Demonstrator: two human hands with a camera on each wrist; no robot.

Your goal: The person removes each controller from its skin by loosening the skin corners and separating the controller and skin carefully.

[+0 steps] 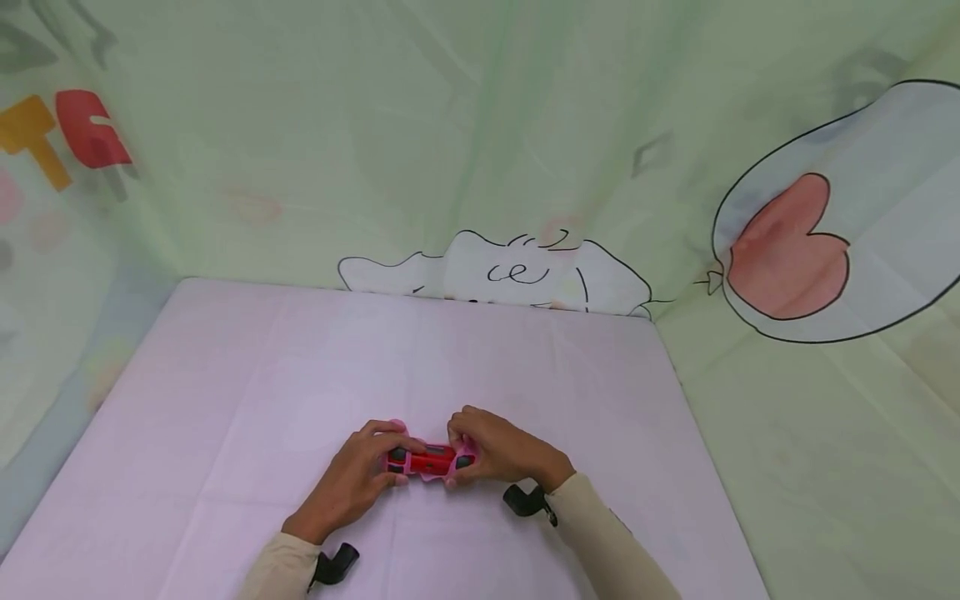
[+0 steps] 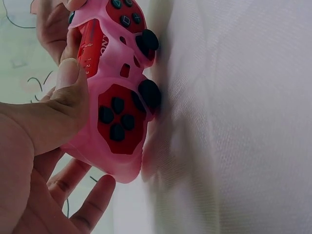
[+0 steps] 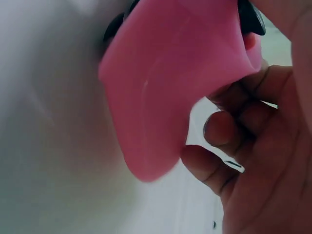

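Note:
A red game controller [image 1: 432, 461] in a pink rubbery cover [image 2: 114, 46] stands edge-on at the table, its black thumbsticks [image 2: 149, 92] right at the cloth in the left wrist view. My left hand [image 1: 348, 483] grips one end, thumb along the edge where bare red casing shows. At the other end, my right hand [image 1: 502, 446] pinches the cover with curled fingers. The right wrist view shows the pink grip [image 3: 151, 97] of the cover, with fingers behind it and a black trigger button [image 3: 251, 19] showing through an opening.
The table [image 1: 300, 375] is spread with a pale pink-white cloth. Light green printed curtains [image 1: 300, 167] hang behind and at both sides. A black wrist camera [image 1: 525, 500] sits below the right wrist, another [image 1: 336, 564] by the left sleeve.

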